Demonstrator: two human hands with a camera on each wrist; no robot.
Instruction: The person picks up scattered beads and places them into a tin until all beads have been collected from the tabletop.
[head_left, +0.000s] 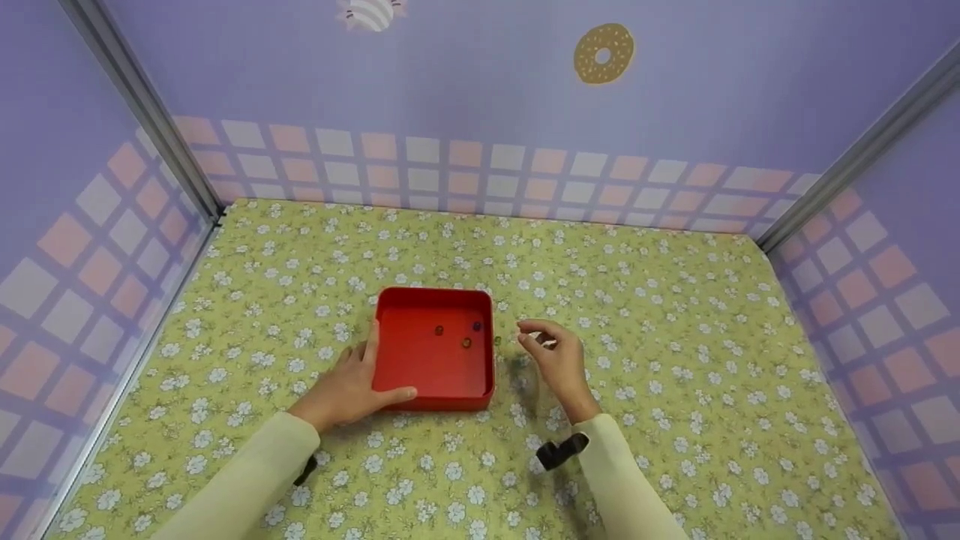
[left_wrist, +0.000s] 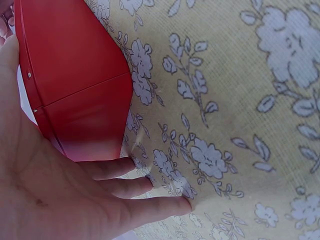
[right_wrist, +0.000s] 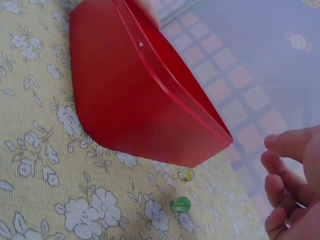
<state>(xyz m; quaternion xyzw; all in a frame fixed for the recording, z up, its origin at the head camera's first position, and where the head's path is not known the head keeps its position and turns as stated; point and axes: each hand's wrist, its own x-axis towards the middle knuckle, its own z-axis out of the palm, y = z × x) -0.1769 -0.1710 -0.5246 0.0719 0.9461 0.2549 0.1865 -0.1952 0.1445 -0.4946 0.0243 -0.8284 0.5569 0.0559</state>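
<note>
Left fingers (head_left: pixel 371 343) touch red box (head_left: pixel 439 371); three small marbles (head_left: pixel 439 330) inside.

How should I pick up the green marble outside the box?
Probably pinch the green marble round its middle, coming from above on the side away from the box: it's a small ball on cloth, and the box's wall stands close by.

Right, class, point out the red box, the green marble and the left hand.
Red box (head_left: pixel 420 367): head view, bare inside floor.
Green marble (right_wrist: pixel 182 204): right wrist view, its middle.
Left hand (head_left: pixel 349 386): head view, back of hand.
</note>
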